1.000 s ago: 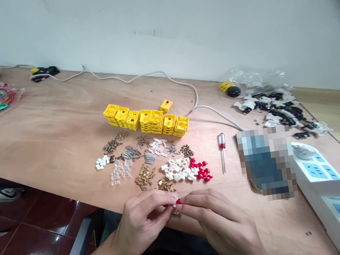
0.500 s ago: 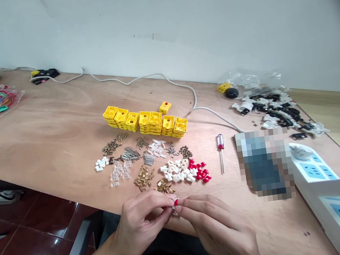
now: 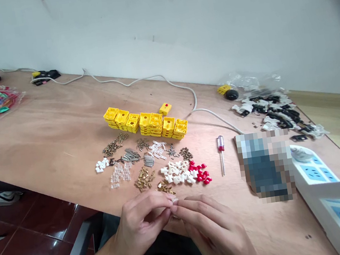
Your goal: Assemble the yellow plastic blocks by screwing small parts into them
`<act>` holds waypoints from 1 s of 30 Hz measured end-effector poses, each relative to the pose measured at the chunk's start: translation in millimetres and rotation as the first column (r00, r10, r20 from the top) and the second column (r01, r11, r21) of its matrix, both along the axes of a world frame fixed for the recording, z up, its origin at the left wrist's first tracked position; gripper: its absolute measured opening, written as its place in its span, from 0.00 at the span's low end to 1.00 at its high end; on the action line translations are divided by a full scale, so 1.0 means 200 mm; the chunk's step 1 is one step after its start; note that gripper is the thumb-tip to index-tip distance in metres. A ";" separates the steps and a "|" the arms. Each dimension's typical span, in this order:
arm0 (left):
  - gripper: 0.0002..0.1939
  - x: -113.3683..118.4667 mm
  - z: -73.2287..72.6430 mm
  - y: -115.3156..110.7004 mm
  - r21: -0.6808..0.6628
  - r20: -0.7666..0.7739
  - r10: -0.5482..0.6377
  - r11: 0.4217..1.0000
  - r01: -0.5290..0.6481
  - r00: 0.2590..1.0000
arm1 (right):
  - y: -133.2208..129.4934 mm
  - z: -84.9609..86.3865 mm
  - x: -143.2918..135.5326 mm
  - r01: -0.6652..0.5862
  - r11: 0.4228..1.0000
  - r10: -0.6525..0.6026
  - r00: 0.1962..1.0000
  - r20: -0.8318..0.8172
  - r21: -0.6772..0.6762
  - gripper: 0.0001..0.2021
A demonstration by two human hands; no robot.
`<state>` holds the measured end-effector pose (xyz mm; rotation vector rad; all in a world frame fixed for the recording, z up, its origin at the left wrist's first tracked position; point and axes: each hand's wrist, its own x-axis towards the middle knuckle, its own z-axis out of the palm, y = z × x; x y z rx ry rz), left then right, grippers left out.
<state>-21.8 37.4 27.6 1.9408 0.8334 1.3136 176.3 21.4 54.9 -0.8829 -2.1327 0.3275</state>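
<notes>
At the table's near edge, the fingertips of my left hand [image 3: 144,217] and my right hand [image 3: 210,223] meet around a small clear plastic part [image 3: 174,201]. Both hands are closed in a pinch, and most of the part is hidden by the fingers. Just beyond them lie small brass pieces [image 3: 165,188] and a pile of brass terminals [image 3: 145,179]. White plastic sleeves [image 3: 176,172] and red push buttons [image 3: 202,171] are heaped farther right. Clear plastic blocks [image 3: 120,174] and small white parts [image 3: 102,165] sit to the left.
Stacked yellow housings [image 3: 145,122] form a row behind the piles of screws and metal strips. A screwdriver [image 3: 222,154] lies to the right, beside a pixelated object [image 3: 264,169] and a white tray of blue socket panels [image 3: 302,193]. A grey cable [image 3: 180,87] runs along the back.
The red piece that showed between my fingertips is now out of sight, and a clear part shows there. My right fingers have shifted slightly to the left over it.
</notes>
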 end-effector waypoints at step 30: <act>0.10 0.00 0.03 0.01 -0.085 0.005 -0.033 0.996 0.034 0.999 | 0.02 -0.12 0.25 0.205 0.952 -0.163 0.968 0.192 -0.228 0.08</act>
